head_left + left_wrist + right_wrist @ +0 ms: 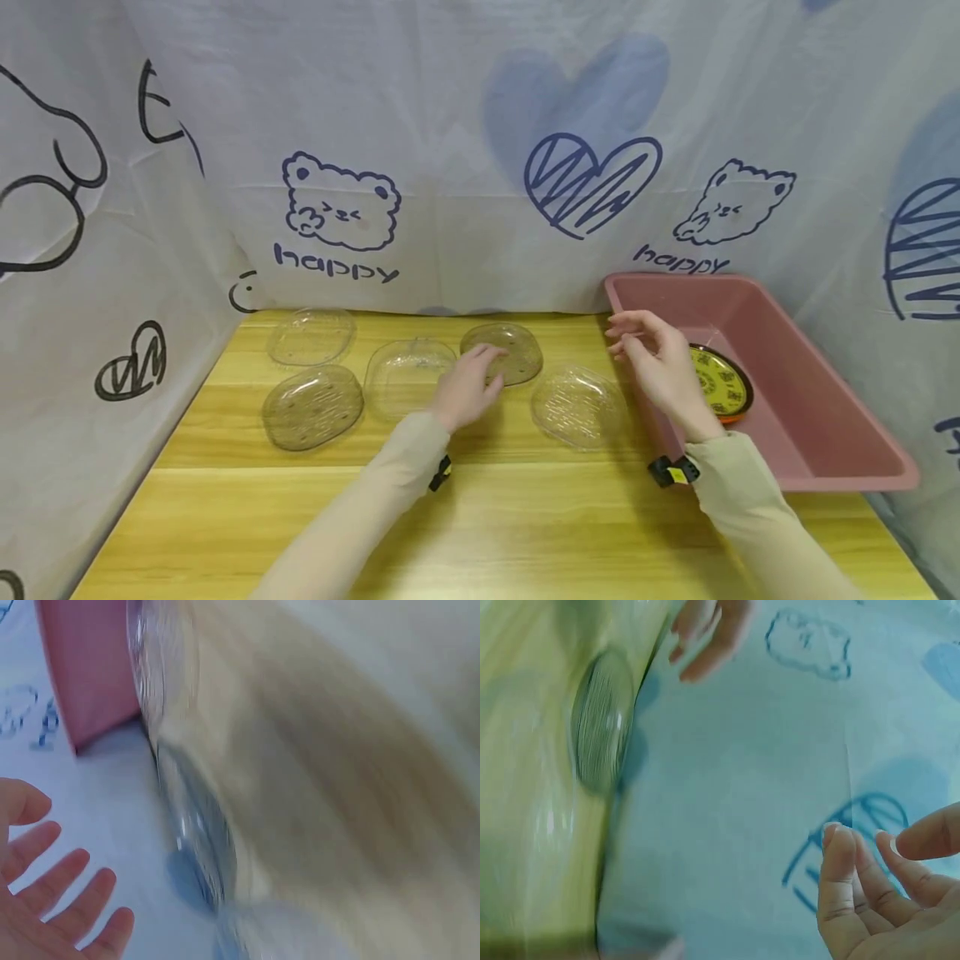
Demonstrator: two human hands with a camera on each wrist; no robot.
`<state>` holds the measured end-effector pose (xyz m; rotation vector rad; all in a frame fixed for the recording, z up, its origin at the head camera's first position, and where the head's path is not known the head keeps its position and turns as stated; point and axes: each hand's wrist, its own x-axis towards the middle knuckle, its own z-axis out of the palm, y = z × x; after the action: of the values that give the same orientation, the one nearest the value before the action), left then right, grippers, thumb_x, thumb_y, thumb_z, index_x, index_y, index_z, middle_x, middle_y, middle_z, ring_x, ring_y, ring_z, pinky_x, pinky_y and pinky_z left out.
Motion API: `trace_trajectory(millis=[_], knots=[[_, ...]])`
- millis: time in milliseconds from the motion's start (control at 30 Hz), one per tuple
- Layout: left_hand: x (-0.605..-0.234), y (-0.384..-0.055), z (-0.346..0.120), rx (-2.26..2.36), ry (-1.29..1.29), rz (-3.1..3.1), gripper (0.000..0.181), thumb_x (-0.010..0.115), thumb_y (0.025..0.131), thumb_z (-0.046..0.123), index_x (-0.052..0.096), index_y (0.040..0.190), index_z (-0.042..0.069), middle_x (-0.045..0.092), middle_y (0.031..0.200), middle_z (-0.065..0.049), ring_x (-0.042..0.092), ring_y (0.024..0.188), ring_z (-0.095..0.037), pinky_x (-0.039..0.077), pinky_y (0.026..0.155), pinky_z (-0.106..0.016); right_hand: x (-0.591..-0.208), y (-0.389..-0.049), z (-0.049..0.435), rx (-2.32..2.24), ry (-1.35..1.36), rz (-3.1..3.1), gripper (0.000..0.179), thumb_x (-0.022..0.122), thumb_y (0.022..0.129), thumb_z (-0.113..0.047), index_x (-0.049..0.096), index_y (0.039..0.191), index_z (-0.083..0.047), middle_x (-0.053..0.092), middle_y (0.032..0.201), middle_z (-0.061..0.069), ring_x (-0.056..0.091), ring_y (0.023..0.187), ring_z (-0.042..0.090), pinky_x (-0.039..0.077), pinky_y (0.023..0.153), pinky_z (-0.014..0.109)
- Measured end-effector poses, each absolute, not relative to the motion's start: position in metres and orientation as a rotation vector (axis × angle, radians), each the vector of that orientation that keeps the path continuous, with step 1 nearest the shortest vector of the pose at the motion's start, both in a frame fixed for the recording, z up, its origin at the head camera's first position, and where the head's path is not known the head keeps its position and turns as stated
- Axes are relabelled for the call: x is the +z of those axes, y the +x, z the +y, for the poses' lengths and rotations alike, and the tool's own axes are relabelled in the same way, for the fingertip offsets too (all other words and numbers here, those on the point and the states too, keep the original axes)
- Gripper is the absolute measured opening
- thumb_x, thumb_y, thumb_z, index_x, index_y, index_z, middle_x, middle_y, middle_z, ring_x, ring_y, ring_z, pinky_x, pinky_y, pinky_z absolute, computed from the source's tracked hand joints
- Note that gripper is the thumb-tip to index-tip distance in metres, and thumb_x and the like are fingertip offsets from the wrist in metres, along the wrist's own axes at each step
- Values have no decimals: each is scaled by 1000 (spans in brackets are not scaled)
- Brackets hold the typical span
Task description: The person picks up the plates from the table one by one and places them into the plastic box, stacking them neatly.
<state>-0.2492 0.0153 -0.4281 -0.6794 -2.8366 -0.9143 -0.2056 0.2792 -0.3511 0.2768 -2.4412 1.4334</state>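
Note:
My left hand (467,387) hovers over the wooden table with nothing in it, its fingers spread in the left wrist view. In the head view it overlaps the near left edge of a brown-tinted, see-through oval dish or lid (517,354). To its left is a clear squarish one (405,379). A clear ribbed one (576,408) lies between my two hands. Over the left rim of a pink basin (810,367) my right hand (663,367) is raised, fingers loosely bent and holding nothing. Inside the basin is a round yellow patterned piece (718,382) with a black rim, partly hidden by that hand.
On the table's left side, a clear oval piece (311,336) lies behind a brown-tinted one (313,408). The basin takes up the right end of the wooden table (480,533). A white printed cloth (450,167) hangs behind and at both sides.

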Motion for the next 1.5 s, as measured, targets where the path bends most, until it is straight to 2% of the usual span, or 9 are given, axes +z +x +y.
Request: trace_trajectory(millis=[67,333,467,567,767,1033,1200,1500], knots=[[-424,-254,1,-927,-581,-2852,42,57,101,16,54,142,7,56,145,-14,59,128,-33,50,109,-48,-355,-203,269,1548,299,-2400,26,46,101,3,62,121,3,66,109,21,67,83,4,60,75,21],[-415,-278,-56,-891,-262,-2945,52,54,101,17,44,150,4,46,152,-21,62,118,-39,54,101,-51,-381,-203,232,1992,301,-2262,29,43,99,8,54,125,13,69,98,1,69,80,6,61,74,22],[-417,-287,-80,-846,-163,-3014,58,53,100,19,36,153,2,39,155,-26,54,130,-45,48,108,-56,-394,-207,215,2180,228,-2235,32,42,99,6,52,129,13,69,97,-3,69,80,8,60,74,22],[-420,-291,-94,-833,-118,-3068,62,54,100,18,32,155,0,36,156,-30,48,135,-49,44,112,-59,-404,-209,205,2280,163,-2244,33,41,101,4,51,132,9,69,100,-3,68,83,9,60,76,23],[-426,-292,-109,-847,-109,-3157,63,50,100,16,28,156,-3,34,156,-33,43,138,-51,38,117,-60,-419,-211,191,2350,91,-2308,36,42,100,-1,53,133,3,68,112,12,67,87,13,59,84,30],[-433,-295,-111,-846,-131,-3223,63,48,100,14,26,156,-4,32,157,-33,40,141,-51,35,119,-60,-431,-213,182,2357,98,-2345,38,43,96,0,53,132,4,67,113,18,66,87,14,59,90,40],[-434,-298,-113,-836,-133,-3248,64,48,100,14,24,156,-4,28,159,-33,37,143,-51,33,120,-61,-434,-214,180,2347,95,-2372,39,43,96,0,52,134,6,63,121,27,66,87,14,59,89,38],[-441,-305,-114,-821,-188,-3276,66,50,99,14,23,156,-7,28,159,-34,33,146,-51,30,122,-60,-442,-216,178,2350,73,-2400,36,43,95,1,56,128,2,65,120,27,67,86,15,59,89,40]])
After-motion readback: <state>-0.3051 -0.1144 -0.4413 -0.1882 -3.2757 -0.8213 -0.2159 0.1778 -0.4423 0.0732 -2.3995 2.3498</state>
